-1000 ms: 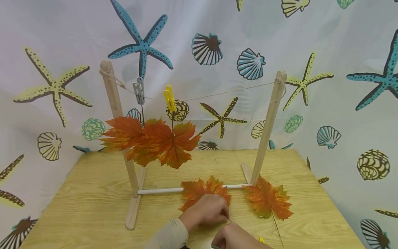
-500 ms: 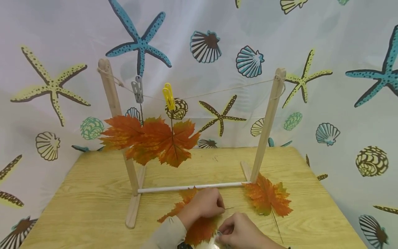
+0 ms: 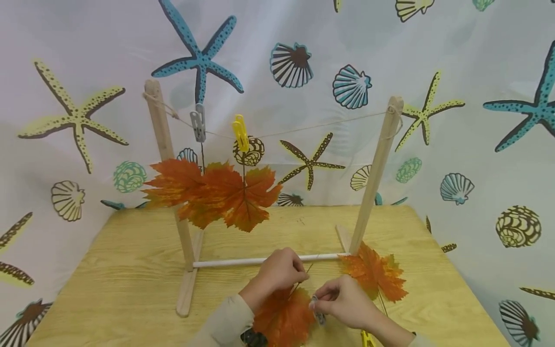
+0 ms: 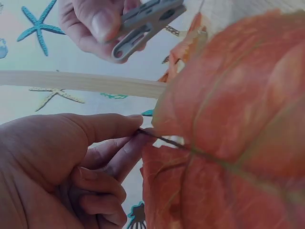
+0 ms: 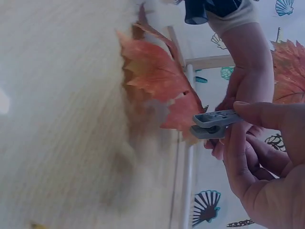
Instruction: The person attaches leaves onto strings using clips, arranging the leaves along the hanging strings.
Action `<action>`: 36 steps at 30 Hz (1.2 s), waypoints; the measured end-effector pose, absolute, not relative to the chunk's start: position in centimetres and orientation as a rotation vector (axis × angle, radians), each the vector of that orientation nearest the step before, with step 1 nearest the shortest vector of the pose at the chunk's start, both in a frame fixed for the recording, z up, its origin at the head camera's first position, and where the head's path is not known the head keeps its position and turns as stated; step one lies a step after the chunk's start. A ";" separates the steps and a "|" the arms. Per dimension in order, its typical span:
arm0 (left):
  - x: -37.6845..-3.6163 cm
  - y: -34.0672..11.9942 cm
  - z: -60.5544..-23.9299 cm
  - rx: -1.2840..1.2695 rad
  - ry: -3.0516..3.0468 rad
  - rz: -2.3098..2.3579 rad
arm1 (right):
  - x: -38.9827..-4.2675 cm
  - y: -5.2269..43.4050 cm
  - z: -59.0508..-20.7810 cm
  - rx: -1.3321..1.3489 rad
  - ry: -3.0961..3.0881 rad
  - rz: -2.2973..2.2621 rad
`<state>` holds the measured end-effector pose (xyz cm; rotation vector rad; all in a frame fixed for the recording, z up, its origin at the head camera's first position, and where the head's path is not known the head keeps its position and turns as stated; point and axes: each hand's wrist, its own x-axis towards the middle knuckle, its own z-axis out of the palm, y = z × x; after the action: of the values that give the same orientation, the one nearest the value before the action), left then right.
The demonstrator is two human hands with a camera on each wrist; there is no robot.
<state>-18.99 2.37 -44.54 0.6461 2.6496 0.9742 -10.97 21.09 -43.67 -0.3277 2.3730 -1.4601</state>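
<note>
My left hand [image 3: 279,271] pinches the dark stem of an orange-red artificial maple leaf [image 3: 284,318] between thumb and fingertips; the blade hangs below the hand, stem end pointing up. In the left wrist view the leaf [image 4: 238,124] spreads large to the right of the fingers. My right hand [image 3: 344,301], just right of the leaf, pinches a grey clothespin [image 3: 319,312] by its handle end. Seen from the right wrist, the clothespin [image 5: 212,121] has its free end toward the leaf [image 5: 157,71]. The other hand is behind it there.
A wooden stand with two posts [image 3: 375,178] carries a string [image 3: 321,127]. A grey clothespin [image 3: 198,124] and a yellow clothespin [image 3: 240,134] hold two maple leaves [image 3: 244,197] on it. Another leaf [image 3: 375,274] lies by the right post, a yellow clothespin [image 3: 367,339] near the front edge.
The left hand has drawn the leaf toward the front and turned it so its stem points up. My right hand has moved up beside it, bringing the grey clothespin into sight.
</note>
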 end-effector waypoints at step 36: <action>-17.4 -0.4 -38.3 0.576 2.848 1.456 | -13.6 19.1 -36.1 -0.409 2.534 -1.698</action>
<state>-17.42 -0.36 -38.25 0.5763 2.8479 1.4556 -13.62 19.05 -36.07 -0.4088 2.5339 -1.6981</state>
